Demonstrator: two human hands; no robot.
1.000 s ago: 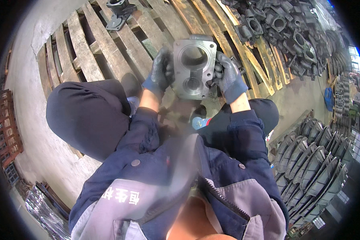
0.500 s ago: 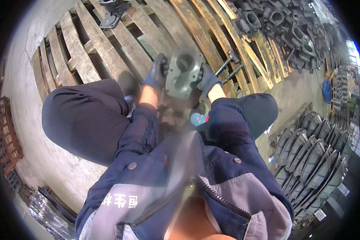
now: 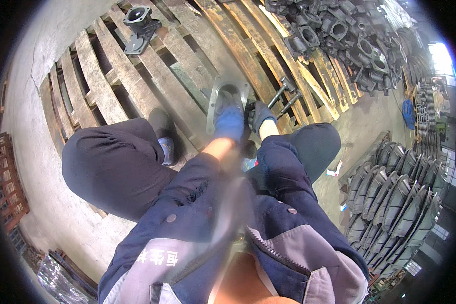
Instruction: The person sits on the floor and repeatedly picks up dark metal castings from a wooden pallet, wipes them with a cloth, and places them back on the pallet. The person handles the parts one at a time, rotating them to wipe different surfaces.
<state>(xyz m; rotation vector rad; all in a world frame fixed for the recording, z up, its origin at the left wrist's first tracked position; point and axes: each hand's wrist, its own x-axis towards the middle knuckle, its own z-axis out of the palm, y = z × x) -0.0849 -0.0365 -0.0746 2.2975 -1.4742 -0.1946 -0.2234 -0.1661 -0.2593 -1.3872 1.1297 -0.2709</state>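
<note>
White lettering (image 3: pixel 159 257), upside down, at lower left on the gray panel of a navy-and-gray jacket (image 3: pixel 197 253). Just above the center of the frame, a gray metal casting (image 3: pixel 214 104) with a flat, drilled flange and a large opening. Both hands close together there, in dark gloves with blue cuffs: left hand (image 3: pixel 228 116) across or into the opening, fingers blurred; right hand (image 3: pixel 260 114) curled at the casting's right edge. Cannot tell if gripping. Just to the right, dark T-shaped metal tools (image 3: pixel 280 95) on a pallet (image 3: pixel 101 96) of rough, worn wooden slats. At upper left, on the same slats, a black casting (image 3: pixel 144 29) with flanged ends. At upper right, heaped dark castings (image 3: pixel 339 40), hollow and round-mouthed. At lower right, stacked curved gray plates (image 3: pixel 390 207). At lower left, a bundle in shiny plastic (image 3: pixel 61 273).
</note>
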